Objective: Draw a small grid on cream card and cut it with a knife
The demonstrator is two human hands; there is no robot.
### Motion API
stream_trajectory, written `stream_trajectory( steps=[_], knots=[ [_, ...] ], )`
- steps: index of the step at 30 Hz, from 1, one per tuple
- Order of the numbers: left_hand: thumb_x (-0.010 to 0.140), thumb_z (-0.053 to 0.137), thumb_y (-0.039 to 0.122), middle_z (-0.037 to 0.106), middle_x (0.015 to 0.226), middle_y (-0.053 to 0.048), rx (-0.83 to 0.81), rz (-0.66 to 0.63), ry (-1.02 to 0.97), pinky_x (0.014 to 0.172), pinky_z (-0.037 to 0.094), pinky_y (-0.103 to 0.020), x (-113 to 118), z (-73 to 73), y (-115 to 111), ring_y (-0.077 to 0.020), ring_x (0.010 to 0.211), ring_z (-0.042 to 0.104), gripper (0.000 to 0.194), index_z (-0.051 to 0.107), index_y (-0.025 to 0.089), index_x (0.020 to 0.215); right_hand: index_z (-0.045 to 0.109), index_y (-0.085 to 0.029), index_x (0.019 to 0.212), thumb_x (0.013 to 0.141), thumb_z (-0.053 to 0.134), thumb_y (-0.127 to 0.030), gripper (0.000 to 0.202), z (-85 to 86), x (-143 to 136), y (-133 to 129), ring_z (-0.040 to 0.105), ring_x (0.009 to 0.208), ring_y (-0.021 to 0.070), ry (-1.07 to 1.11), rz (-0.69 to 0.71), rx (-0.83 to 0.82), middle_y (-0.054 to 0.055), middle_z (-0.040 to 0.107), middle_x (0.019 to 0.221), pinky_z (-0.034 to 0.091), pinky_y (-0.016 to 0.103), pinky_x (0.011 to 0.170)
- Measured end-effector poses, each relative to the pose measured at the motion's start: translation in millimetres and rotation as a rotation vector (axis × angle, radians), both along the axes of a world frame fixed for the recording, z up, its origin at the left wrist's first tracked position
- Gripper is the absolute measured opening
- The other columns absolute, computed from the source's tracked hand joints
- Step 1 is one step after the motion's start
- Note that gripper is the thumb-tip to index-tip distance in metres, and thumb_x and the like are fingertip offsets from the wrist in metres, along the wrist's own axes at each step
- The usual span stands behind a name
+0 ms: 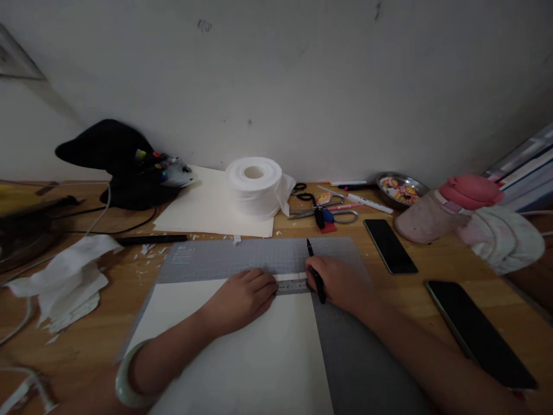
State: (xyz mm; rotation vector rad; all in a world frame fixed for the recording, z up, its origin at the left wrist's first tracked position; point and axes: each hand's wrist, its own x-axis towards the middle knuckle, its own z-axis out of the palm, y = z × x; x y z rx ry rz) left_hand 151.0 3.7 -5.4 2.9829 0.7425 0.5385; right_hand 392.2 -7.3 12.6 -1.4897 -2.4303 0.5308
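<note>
A sheet of cream paper point(259, 357) lies on a grey gridded cutting mat point(345, 346). Across the paper's far edge runs a short clear ruler point(290, 286), beside a narrow white paper strip point(287, 276). My left hand point(248, 297), bent at the fingers, presses the ruler's left end down on the paper. At the ruler's right end, my right hand point(334, 282) is closed around a slim black pen point(318, 281), its far end pointing toward the wall. The right fingertips reach the end of the ruler and are partly hidden.
Behind the mat, a toilet paper roll point(253, 187) stands on spare paper point(194, 210). Scissors point(306, 213) and keys point(324, 216) lie to its right. Two phones point(390, 246), a pink-lidded bottle point(436, 213) and a metal bowl point(401, 190) occupy the right. Crumpled tissue point(69, 279) lies left.
</note>
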Motion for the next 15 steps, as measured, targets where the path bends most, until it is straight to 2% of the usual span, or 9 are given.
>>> stream_trajectory(
  steps=[15],
  knots=[
    [0.091, 0.042, 0.021, 0.064, 0.093, -0.005, 0.012, 0.003, 0.001, 0.068, 0.047, -0.029, -0.6, -2.0, 0.3, -0.018, 0.081, 0.058, 0.02, 0.06, 0.016, 0.097, 0.046, -0.018, 0.074, 0.073, 0.047, -0.003, 0.015, 2.0, -0.1, -0.2, 0.047, 0.063, 0.0105, 0.039, 0.013, -0.017, -0.002, 0.055, 0.069, 0.03, 0.022, 0.059]
  ],
)
